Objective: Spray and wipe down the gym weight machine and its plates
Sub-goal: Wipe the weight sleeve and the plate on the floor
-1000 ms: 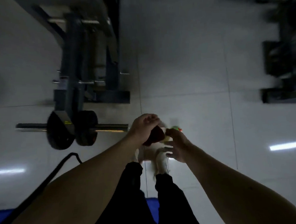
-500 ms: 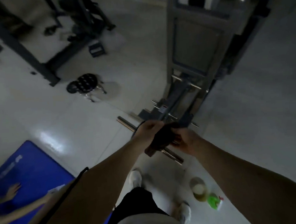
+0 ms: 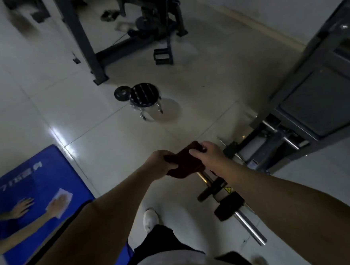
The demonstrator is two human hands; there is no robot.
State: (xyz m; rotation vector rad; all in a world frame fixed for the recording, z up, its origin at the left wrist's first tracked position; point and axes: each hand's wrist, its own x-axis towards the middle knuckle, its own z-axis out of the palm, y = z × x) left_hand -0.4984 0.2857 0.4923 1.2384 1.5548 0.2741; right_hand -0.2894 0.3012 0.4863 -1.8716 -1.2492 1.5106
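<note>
Now that the spray bottle seen half a second ago has left view, the left hand (image 3: 158,163) and right hand (image 3: 208,157) both curl round a folded dark red cloth (image 3: 187,164) over the chromed steel bar (image 3: 250,226) beside its round black plates (image 3: 229,208), suggesting wiping begins.

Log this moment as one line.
left hand: grips dark red cloth | right hand: grips same cloth | cloth: over chrome steel bar, contact unclear | round black weight plates: on bar, untouched
</note>
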